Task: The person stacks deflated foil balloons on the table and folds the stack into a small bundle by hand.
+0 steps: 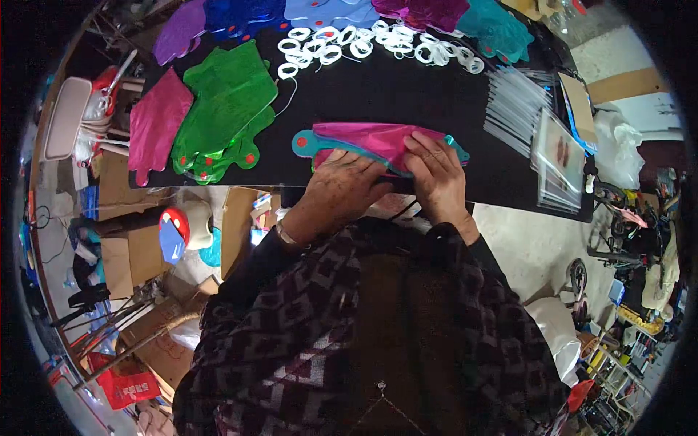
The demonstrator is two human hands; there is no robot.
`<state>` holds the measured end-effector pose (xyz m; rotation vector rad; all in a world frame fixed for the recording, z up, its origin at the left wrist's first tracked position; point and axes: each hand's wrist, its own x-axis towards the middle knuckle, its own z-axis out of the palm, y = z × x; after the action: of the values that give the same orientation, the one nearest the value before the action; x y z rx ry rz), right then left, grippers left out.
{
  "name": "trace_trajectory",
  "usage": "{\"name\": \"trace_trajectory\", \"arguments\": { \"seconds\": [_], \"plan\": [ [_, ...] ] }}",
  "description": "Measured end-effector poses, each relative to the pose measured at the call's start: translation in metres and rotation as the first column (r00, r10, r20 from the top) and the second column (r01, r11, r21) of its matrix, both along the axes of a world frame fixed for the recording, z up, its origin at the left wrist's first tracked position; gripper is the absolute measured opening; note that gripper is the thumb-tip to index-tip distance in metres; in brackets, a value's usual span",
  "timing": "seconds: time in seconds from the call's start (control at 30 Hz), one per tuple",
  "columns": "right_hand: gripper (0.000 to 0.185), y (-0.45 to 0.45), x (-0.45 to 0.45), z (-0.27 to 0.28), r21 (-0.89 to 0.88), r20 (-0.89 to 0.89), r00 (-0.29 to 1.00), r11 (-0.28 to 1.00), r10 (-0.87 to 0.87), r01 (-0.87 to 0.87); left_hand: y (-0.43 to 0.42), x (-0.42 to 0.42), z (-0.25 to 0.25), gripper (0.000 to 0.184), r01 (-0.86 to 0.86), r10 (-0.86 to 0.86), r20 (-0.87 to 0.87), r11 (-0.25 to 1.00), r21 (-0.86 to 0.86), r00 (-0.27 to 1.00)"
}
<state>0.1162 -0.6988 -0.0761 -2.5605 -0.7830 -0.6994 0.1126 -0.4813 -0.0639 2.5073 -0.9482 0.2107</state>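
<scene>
Partly hidden under left hand (342,183) and right hand (438,173): pink foil (367,136).

pink-teal foil (363,136): on black table (378,91) | left hand (345,182): on its near-left edge | right hand (438,174): on its right part | green foil (225,102): left of it | white rings (440,52): beyond it

The black-sleeved garment (291,341) bears pale square outlines
</scene>
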Motion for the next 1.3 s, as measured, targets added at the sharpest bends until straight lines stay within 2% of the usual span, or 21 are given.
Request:
{"name": "trace_trajectory", "arguments": {
  "seconds": [0.1,0.27,0.47,0.63,0.8,0.93,1.1,1.3],
  "plan": [
    [0.023,-0.002,0.000,-0.006,-0.063,0.055,0.998,0.998,0.018,-0.015,0.000,-0.002,-0.004,0.024,0.009,-0.009,0.004,0.999,-0.030,1.000],
    [0.017,0.003,0.001,-0.005,-0.068,0.000,0.998,0.996,-0.057,0.057,0.000,-0.001,0.002,0.022,0.002,-0.002,-0.004,1.000,0.028,1.000],
    [0.021,0.004,0.002,-0.002,-0.100,0.038,0.999,0.994,-0.035,0.039,0.001,0.000,-0.006,0.027,-0.012,0.012,-0.010,1.000,-0.008,1.000],
    [0.025,0.004,0.001,-0.006,-0.048,-0.043,0.999,0.999,0.009,-0.011,0.001,0.002,-0.005,0.023,0.025,-0.024,0.040,0.999,-0.027,0.999],
    [0.028,0.004,0.003,-0.005,-0.131,-0.100,0.995,0.991,-0.022,0.009,-0.001,0.004,-0.009,0.023,-0.004,0.005,0.017,0.999,-0.046,1.000],
    [0.040,0.003,0.001,-0.015,-0.125,-0.061,0.998,0.992,-0.027,0.019,-0.002,0.001,-0.008,0.024,-0.073,0.067,-0.075,0.994,-0.083,0.995],
    [0.050,0.015,-0.002,0.005,-0.167,-0.156,0.984,0.984,-0.083,0.057,-0.001,0.003,-0.009,0.024,-0.057,0.053,-0.072,0.996,-0.064,0.996],
    [0.053,0.013,-0.003,-0.003,-0.179,-0.155,0.984,0.982,-0.088,0.060,0.008,0.007,-0.001,0.024,-0.016,0.006,-0.106,0.995,-0.096,0.994]
  ]
}}
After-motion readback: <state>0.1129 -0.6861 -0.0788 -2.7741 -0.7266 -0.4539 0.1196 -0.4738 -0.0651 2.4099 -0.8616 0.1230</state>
